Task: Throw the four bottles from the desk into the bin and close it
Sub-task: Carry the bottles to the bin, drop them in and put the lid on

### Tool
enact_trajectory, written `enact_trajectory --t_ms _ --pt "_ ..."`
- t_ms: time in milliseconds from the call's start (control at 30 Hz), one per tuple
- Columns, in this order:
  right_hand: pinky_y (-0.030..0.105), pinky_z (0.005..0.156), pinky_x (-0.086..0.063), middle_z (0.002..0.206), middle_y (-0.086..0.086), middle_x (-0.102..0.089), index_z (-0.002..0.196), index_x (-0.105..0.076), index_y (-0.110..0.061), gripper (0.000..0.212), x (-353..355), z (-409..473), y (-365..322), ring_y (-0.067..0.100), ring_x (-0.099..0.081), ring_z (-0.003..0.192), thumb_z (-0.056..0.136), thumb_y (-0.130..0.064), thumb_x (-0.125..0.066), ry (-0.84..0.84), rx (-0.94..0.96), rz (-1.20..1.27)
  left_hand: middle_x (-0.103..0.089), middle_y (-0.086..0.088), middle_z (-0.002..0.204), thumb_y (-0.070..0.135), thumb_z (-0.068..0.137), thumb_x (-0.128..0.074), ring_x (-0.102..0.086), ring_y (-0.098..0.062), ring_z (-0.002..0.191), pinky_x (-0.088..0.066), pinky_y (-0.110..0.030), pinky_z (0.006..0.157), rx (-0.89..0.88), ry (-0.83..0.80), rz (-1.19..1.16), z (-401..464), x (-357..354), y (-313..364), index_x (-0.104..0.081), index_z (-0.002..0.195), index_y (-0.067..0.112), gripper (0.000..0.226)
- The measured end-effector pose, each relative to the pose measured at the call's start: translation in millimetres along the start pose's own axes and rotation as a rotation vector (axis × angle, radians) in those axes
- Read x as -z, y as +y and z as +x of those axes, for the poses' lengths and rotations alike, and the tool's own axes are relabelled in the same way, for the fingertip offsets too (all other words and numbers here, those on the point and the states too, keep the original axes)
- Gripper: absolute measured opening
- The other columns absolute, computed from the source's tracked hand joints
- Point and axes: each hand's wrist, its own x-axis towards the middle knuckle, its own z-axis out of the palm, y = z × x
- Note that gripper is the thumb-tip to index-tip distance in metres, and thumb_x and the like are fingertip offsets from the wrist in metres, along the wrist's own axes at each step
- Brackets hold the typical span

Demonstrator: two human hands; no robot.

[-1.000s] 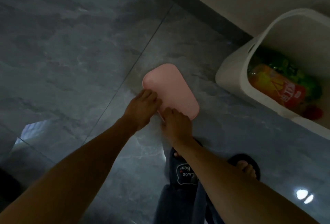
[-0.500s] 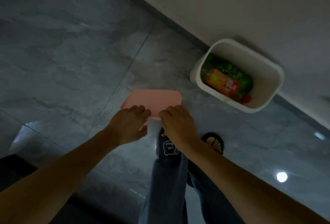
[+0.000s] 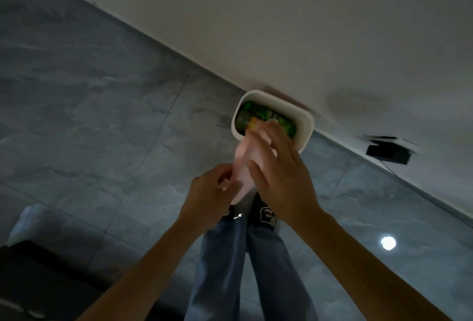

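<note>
The white bin [image 3: 305,122] stands open on the floor against the wall, with green and orange bottles [image 3: 261,114] lying inside. I hold the pink lid [image 3: 244,164] in the air just in front of the bin, tilted, its far end over the bin's near rim. My left hand [image 3: 211,197] grips the lid's near end. My right hand [image 3: 280,174] lies over its right side, fingers spread along it and hiding much of it.
Grey marble floor tiles [image 3: 102,121] stretch to the left. A pale wall [image 3: 281,26] runs diagonally behind the bin. A black box with a cable [image 3: 387,154] sits by the wall on the right. My jeans legs and slippers [image 3: 267,217] stand below the hands. Something dark [image 3: 38,274] fills the bottom left.
Both hands picked the pink lid up off the floor and carried it up and toward the bin. The view rose as I stood up.
</note>
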Motion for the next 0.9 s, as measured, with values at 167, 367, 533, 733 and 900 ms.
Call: enact_trajectory --t_ms 167,367,533,733,900 --pt "0.043 0.112 -0.044 0.164 0.002 -0.02 0.153 -0.028 -0.019 0.058 -5 -5 51 0.022 -0.021 0.152 0.1 -0.032 -0.048 0.046 -0.197 0.019 -0.075 -0.014 0.107 0.009 0.099 -0.059 -0.07 -0.024 0.098 -0.057 -0.041 0.097 0.226 0.022 -0.82 27 -42 16 -0.072 0.115 0.01 0.021" --pt "0.05 0.122 -0.025 0.168 0.002 -0.015 0.157 -0.026 -0.025 0.066 -56 -3 103 0.022 -0.008 0.156 0.099 -0.048 -0.047 -0.141 -0.157 -0.039 -0.065 -0.023 0.124 -0.002 0.1 -0.047 -0.06 -0.033 0.117 -0.048 -0.041 0.108 0.367 0.049 -1.245 81 -109 5 -0.056 0.129 -0.009 0.031" --pt "0.052 0.123 -0.022 0.169 0.005 -0.009 0.159 -0.017 -0.027 0.063 -94 9 134 0.024 0.0 0.156 0.103 -0.048 -0.039 -0.239 -0.134 -0.156 -0.071 -0.016 0.114 -0.001 0.1 -0.051 -0.069 -0.024 0.099 -0.057 -0.034 0.093 0.481 0.14 -1.356 118 -141 -8 -0.064 0.122 -0.001 0.026" --pt "0.053 0.123 -0.02 0.169 0.008 -0.009 0.159 -0.019 -0.025 0.063 -121 12 151 0.026 -0.001 0.156 0.104 -0.052 -0.032 -0.175 -0.135 -0.194 -0.067 -0.018 0.099 -0.005 0.092 -0.062 -0.066 -0.025 0.092 -0.058 -0.03 0.076 0.613 0.246 -1.37 142 -147 -14 -0.067 0.092 0.0 0.007" --pt "0.053 0.123 -0.02 0.169 0.008 -0.006 0.16 -0.014 -0.026 0.063 -132 2 156 0.027 0.001 0.156 0.104 -0.052 -0.025 -0.175 -0.176 -0.204 -0.068 -0.016 0.106 -0.001 0.091 -0.065 -0.067 -0.02 0.089 -0.056 -0.03 0.087 0.698 0.264 -1.312 143 -153 -13 -0.066 0.12 -0.004 0.03"
